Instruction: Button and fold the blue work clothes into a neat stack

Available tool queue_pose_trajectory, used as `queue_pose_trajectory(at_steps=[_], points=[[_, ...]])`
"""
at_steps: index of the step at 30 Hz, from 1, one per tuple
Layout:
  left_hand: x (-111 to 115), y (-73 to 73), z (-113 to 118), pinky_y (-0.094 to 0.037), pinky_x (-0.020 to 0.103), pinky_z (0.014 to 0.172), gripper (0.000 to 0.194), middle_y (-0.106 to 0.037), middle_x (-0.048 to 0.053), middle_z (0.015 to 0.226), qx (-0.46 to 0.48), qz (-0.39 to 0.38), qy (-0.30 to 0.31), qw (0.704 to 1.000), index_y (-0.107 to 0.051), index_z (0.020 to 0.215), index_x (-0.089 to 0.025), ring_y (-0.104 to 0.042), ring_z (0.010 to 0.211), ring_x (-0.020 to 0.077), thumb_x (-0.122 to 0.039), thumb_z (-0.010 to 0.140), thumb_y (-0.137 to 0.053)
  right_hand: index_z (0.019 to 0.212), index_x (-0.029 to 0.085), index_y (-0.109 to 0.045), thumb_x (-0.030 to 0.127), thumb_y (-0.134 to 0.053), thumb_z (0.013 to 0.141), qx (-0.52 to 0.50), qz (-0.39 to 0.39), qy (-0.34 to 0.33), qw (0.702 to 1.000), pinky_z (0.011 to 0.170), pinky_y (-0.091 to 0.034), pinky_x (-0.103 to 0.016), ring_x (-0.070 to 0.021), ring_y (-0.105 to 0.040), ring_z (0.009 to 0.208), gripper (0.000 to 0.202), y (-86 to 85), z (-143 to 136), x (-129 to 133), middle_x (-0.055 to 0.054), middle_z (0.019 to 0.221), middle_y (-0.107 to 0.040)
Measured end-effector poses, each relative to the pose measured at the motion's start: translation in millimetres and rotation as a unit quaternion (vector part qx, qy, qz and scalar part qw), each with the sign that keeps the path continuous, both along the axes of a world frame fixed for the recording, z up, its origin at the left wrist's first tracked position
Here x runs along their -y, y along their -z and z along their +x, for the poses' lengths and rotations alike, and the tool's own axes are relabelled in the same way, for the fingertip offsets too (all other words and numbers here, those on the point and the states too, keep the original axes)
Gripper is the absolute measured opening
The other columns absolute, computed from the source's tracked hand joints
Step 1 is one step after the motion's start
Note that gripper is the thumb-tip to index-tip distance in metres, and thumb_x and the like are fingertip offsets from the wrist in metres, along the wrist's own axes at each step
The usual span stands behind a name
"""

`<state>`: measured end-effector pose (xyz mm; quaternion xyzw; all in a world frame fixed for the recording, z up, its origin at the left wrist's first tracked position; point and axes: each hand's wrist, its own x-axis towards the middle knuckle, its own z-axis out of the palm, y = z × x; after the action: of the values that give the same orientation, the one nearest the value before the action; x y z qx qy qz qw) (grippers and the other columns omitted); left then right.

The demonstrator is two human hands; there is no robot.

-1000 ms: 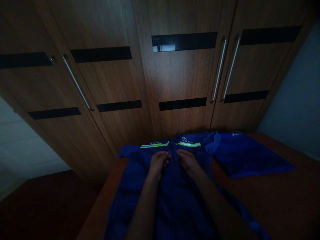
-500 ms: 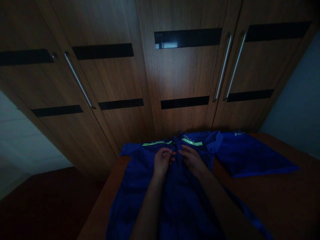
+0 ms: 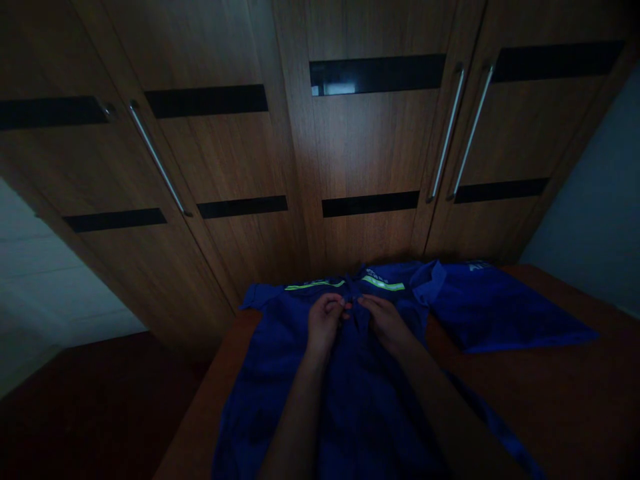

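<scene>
A dark blue work garment (image 3: pixel 280 360) with short sleeves and yellow-green reflective strips across the chest lies spread out in front of me. Both hands are at its front opening, just below the strips. My left hand (image 3: pixel 326 321) is closed, thumb and finger pinching the garment's edge. Close beside it, my right hand (image 3: pixel 386 322) pinches the opposite edge of the front. The fingertips nearly meet. Dim light hides whether a button or other fastener lies between them.
A folded blue cloth item (image 3: pixel 505 310) with white lettering lies to the right on the reddish-brown surface (image 3: pixel 560 393). Behind stands a wooden wardrobe (image 3: pixel 370 147) with black strips and long metal handles. A pale wall (image 3: pixel 590 200) is at the right.
My right hand has moved slightly up and left, bringing its fingertips nearer to my left hand and onto the garment's front edge. My left hand has barely moved.
</scene>
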<state>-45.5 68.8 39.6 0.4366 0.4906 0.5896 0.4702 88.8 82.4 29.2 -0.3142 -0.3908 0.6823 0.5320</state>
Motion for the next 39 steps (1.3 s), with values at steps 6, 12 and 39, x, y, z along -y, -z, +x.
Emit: queue_pose_trajectory(at_steps=[6,12,39], points=[[-2,2.4,-1,-0.037,0.017,0.045,0.021,-0.068,0.002,0.066,-0.002,0.011,-0.003,1.0,-0.061,0.079,-0.016,-0.059,0.052,0.01,-0.029,0.065,-0.068,0.074,0.019,-0.068,0.046,-0.072,0.068,-0.012,0.004,0.017,1.0,0.062,-0.045,-0.026,-0.0159,-0.062,0.065,0.028,-2.7,-1,3,0.0,0.068,-0.069],[-3,4.5,-1,-0.038,0.017,0.047,0.019,-0.068,0.002,0.067,-0.006,0.026,0.003,1.0,-0.063,0.077,-0.015,-0.057,0.054,0.0099,-0.029,0.065,-0.068,0.081,0.019,-0.07,0.042,-0.076,0.063,0.014,0.029,0.004,0.999,0.068,-0.048,-0.029,-0.0192,-0.064,0.072,0.03,-7.5,-1,6,-0.003,0.077,-0.071],[-3,11.7,-6,-0.044,0.025,0.068,0.01,-0.068,0.001,0.072,-0.125,0.093,-0.003,0.988,-0.07,0.075,-0.019,-0.061,0.07,0.0161,-0.015,0.068,-0.064,0.093,0.018,-0.061,0.034,-0.072,0.059,0.205,0.122,0.077,0.968,0.052,-0.038,-0.023,-0.0108,-0.05,0.054,0.039,5.9,-15,1,0.007,0.056,-0.052]])
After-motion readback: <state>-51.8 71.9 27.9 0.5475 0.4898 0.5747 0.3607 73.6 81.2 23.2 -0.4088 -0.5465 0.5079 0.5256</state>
